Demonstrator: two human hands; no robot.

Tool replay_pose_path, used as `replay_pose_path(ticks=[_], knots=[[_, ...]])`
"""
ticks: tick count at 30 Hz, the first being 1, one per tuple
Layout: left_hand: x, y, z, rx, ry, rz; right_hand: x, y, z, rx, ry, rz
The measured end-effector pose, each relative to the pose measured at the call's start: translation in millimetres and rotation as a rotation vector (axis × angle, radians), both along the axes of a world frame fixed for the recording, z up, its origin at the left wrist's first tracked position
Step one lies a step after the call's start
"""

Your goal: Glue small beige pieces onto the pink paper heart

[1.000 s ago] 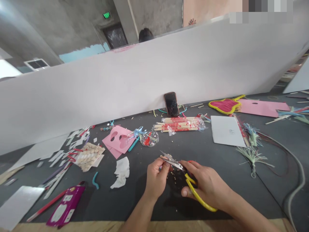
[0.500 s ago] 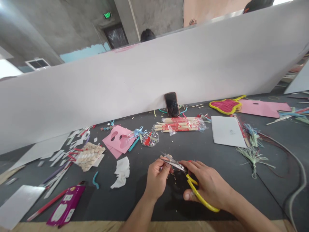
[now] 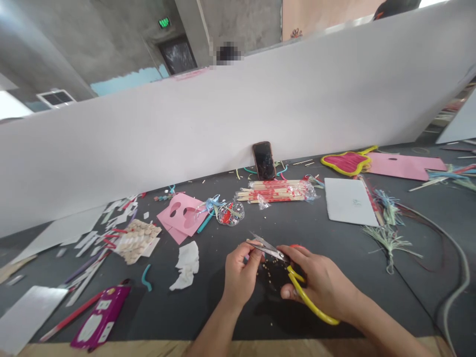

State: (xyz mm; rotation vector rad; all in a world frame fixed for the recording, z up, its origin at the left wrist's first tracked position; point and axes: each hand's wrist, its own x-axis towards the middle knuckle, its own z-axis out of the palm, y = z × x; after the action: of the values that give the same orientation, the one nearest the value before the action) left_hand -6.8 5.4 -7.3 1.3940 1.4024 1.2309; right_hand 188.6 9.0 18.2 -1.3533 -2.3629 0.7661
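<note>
My right hand (image 3: 320,283) grips yellow-handled scissors (image 3: 293,280), fingers through the loops, with the metal blades slightly apart and pointing left. My left hand (image 3: 240,275) is pinched round a small piece held right at the blades; it is too small to name. Tiny pale snippets (image 3: 268,270) lie scattered on the dark table (image 3: 327,238) between and below both hands.
Near the hands lie a crumpled white scrap (image 3: 186,265), pink card with cut-outs (image 3: 180,213), a bag of wooden sticks (image 3: 278,191), a white sheet (image 3: 349,202), a phone (image 3: 264,160) leaning on the white partition (image 3: 223,119), a magenta package (image 3: 100,317) and straw bundles (image 3: 388,240).
The scissor blades have opened a little and my right hand's grip has shifted slightly. Both hands stay in the same place.
</note>
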Motion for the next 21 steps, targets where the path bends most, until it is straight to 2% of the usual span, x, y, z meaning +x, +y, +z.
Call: replay_pose_path(ticks=[10, 21], knots=[[1.6, 1.2, 4.3, -0.04, -0.019, -0.004, -1.8, 0.0, 1.8, -0.011, 0.058, -0.01], [3.5, -0.1, 7.2, -0.034, 0.007, -0.044, -4.0, -2.3, -11.8, 0.072, -0.028, 0.002]])
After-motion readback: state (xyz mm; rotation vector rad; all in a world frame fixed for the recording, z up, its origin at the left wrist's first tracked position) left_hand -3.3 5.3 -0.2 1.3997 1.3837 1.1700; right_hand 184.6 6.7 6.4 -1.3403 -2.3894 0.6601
